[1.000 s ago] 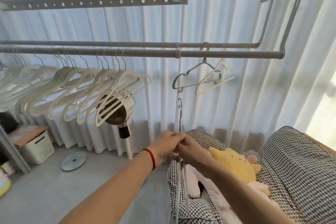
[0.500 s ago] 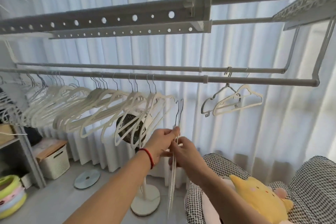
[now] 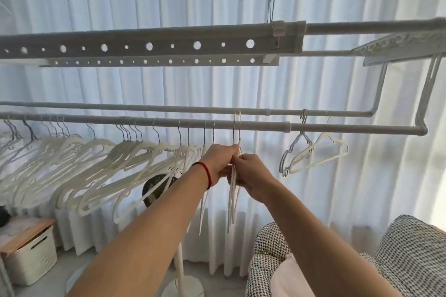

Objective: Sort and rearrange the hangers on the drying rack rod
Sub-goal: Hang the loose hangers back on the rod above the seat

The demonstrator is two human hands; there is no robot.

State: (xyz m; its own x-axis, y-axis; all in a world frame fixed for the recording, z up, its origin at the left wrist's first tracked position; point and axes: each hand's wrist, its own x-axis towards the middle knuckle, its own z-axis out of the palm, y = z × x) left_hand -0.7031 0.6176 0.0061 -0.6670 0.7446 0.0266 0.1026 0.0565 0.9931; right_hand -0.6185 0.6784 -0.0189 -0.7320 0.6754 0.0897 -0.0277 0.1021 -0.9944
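Two thin white hangers (image 3: 232, 195) hang edge-on, their metal hooks reaching over the near grey rod (image 3: 313, 126) of the drying rack. My left hand (image 3: 220, 164), with a red band at the wrist, grips them just below the hooks. My right hand (image 3: 252, 176) holds the same pair from the right side. Left of them a long row of white hangers (image 3: 96, 171) hangs crowded on the rod. Two more hangers (image 3: 313, 154), one grey wire and one white, hang apart at the right end.
A second rod (image 3: 169, 108) runs behind the near one. A perforated rack beam (image 3: 149, 46) crosses overhead. A standing fan (image 3: 156, 190) is behind the hangers, a white storage box (image 3: 31, 258) on the floor at left, checked cushions (image 3: 410, 255) at lower right, curtains behind.
Both hands have lifted the pair of hangers from low by the cushions up to the rod; their hooks are now over the near rod. The view has tilted upward.
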